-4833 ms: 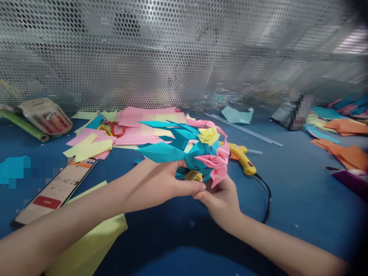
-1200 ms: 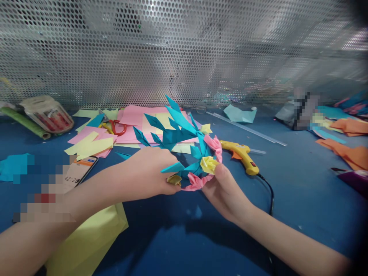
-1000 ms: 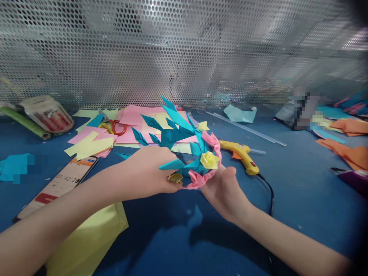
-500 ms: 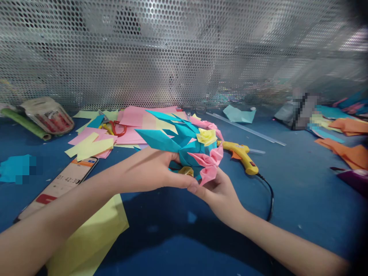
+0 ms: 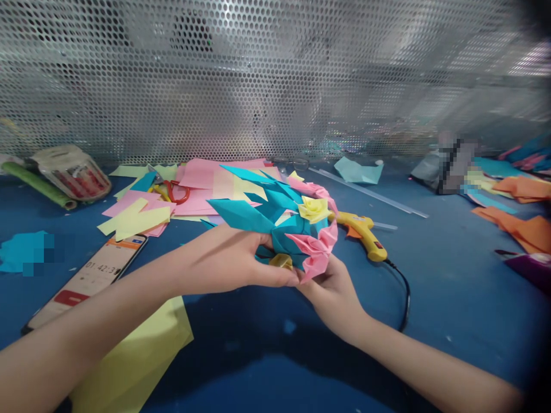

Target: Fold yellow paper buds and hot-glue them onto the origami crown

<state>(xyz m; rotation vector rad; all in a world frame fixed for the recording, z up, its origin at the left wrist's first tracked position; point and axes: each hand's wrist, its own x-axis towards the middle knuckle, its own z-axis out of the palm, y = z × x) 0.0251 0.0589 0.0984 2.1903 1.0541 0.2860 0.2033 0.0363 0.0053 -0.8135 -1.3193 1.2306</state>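
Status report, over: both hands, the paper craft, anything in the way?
Left hand and right hand on paper craft. Craft held above table. Possible obstacle: glue gun, lying beyond, to the right.

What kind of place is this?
Probably a papercraft workspace: there's a yellow plastic glue gun, flat pink paper sheets, and a spiky turquoise, pink and yellow folded-paper piece being held.

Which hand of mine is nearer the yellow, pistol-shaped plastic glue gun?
Your right. The right hand is nearer you and slightly left of the yellow glue gun; the left hand lies farther left.
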